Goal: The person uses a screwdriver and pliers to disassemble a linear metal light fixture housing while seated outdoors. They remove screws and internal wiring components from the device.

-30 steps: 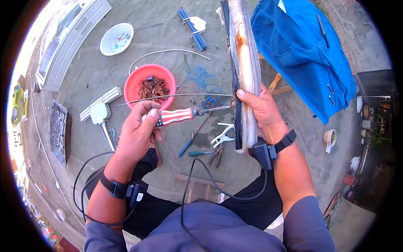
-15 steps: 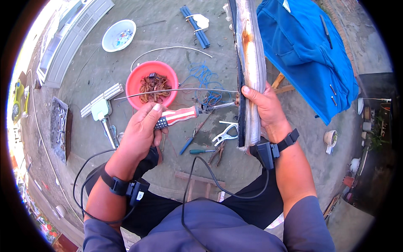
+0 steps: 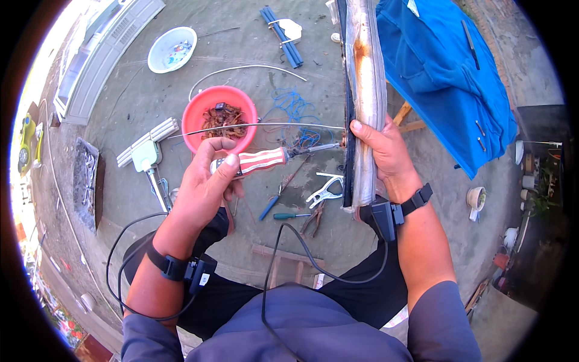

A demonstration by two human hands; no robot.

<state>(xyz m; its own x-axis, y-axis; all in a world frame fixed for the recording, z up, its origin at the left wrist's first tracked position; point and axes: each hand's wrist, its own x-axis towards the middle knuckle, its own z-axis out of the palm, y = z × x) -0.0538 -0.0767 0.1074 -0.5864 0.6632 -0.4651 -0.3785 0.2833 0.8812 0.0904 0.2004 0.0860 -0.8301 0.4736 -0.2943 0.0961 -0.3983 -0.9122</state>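
Observation:
My left hand [image 3: 204, 181] pinches the rear of a screwdriver's red-and-white striped handle [image 3: 263, 160] between thumb and fingers. Its shaft points right, with the tip at the dark edge of a long silver-grey piece [image 3: 368, 90]. That piece is held on edge and carries a brown rust-like stain; I cannot tell its kind. Around its near part my right hand [image 3: 389, 151] is closed, thumb on the near face and fingers hidden behind. A thin metal rod [image 3: 283, 124] juts left from the same edge, passing above a pink bowl [image 3: 188, 123] of brown scraps.
On the ground lie a spring clamp [image 3: 325, 188], pliers [image 3: 313, 218], a green-handled screwdriver [image 3: 289, 215] and tangled blue wire [image 3: 292, 105]. A white bowl [image 3: 154, 57] stands far left, blue tubes [image 3: 282, 39] lie far ahead, and blue cloth [image 3: 446, 78] is at right. Cables trail from both wrist straps.
My left hand has turned on the handle, its fingers loosened and shifted, and the handle has rotated, showing more stripes. The long piece and my right hand have moved slightly right.

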